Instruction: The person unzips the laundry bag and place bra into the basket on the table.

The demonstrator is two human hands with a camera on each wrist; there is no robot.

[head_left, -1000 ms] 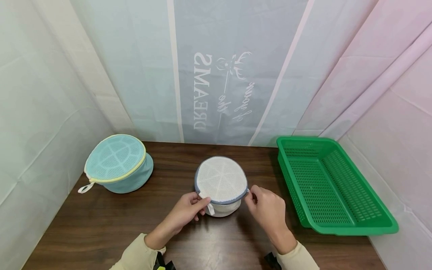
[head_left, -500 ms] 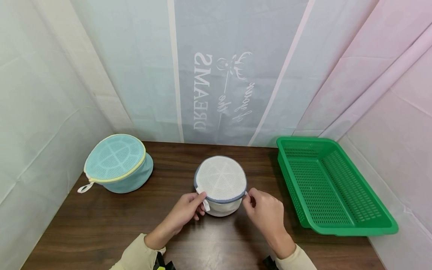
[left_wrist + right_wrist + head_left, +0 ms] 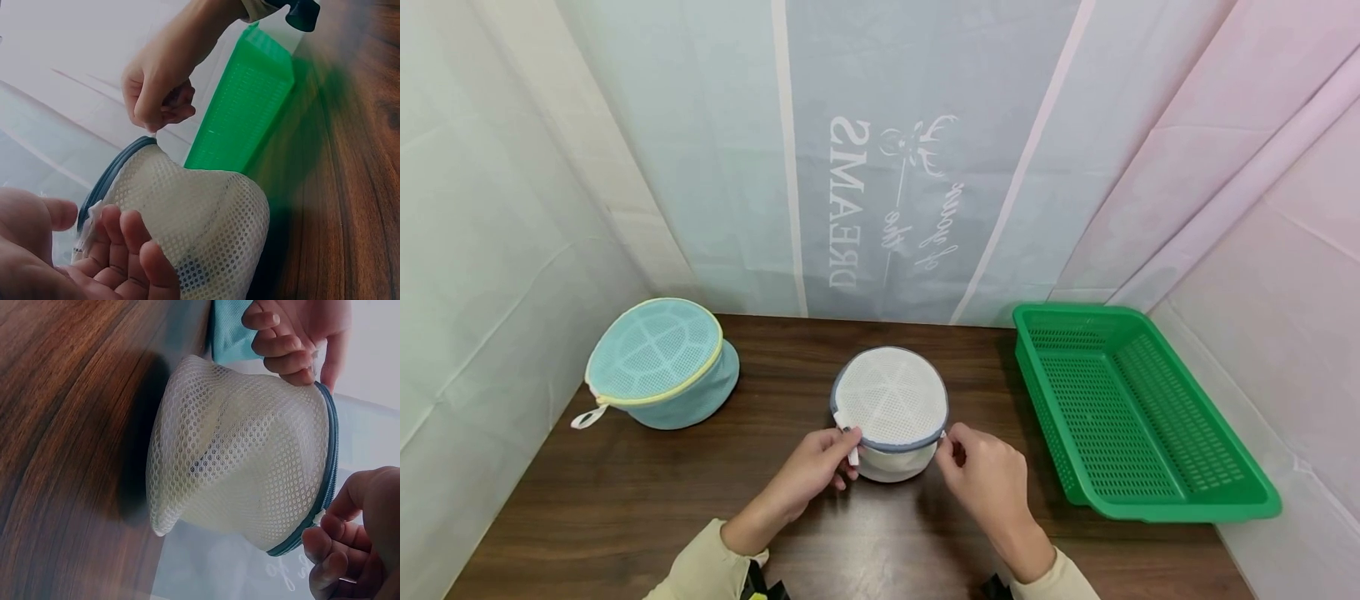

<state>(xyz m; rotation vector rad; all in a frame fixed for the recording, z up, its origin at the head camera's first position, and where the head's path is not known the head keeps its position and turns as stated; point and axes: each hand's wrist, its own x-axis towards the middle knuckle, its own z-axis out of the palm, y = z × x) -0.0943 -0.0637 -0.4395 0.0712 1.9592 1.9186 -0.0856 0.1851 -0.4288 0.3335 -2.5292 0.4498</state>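
A white mesh laundry bag (image 3: 891,396) with a blue zipped rim stands upright on the dark wood table. My left hand (image 3: 817,462) pinches the white loop tab (image 3: 853,456) at the rim's front left. At the rim's front right, my right hand (image 3: 990,473) pinches the small white zipper pull (image 3: 319,517). Through the mesh side in the right wrist view, some dark marks show; what they are I cannot tell. A light blue mesh laundry bag (image 3: 655,350) with a yellow rim sits at the left, apart from both hands.
To the right of my right hand stands a green plastic basket (image 3: 1047,400) with slotted walls. Pale printed cloth (image 3: 730,167) hangs behind the table and at both sides. The wood tabletop (image 3: 880,542) runs between my forearms.
My right hand has moved slightly left and toward me along the rim with the zipper pull. The white bag's rim has shifted slightly left, and the loop tab has swung left.
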